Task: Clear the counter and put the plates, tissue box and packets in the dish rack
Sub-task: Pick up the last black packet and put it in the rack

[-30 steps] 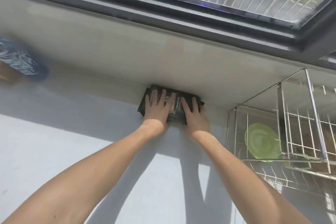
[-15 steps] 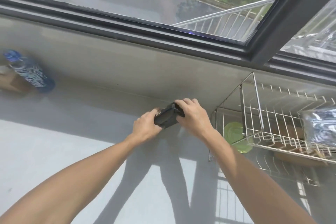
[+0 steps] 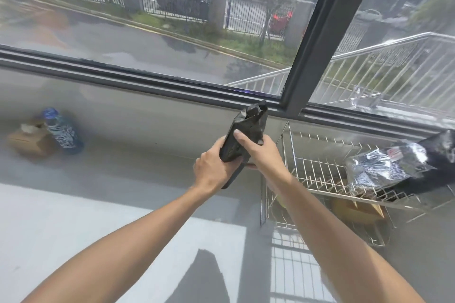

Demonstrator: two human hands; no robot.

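At the far left, a brown tissue box (image 3: 29, 141) sits on the table (image 3: 118, 172) close to the wall under the window, with a white tissue sticking out of its top. Just beside it on the right stands a blue bottle (image 3: 62, 130) with white lettering, touching or nearly touching the box; both are blurred.

Near the middle, both hands are raised above the table and grasp a black packet (image 3: 243, 135) held upright, its crumpled top reaching up in front of the window frame (image 3: 172, 87). The left hand (image 3: 214, 167) is clenched around the packet's lower end from the left. The right hand (image 3: 263, 155) clasps it from the right, thumb pressed flat on the front face.

To the right, a wire dish rack (image 3: 317, 174) stands on the table just beside the right forearm. On its upper tier lie a shiny silver-and-black packet (image 3: 379, 167) and, further right, another dark packet (image 3: 438, 152) partly overlapping it. On the lower tier a brown object (image 3: 357, 206) shows through the wires, and a sliver of a green plate (image 3: 280, 200) shows beside the forearm.
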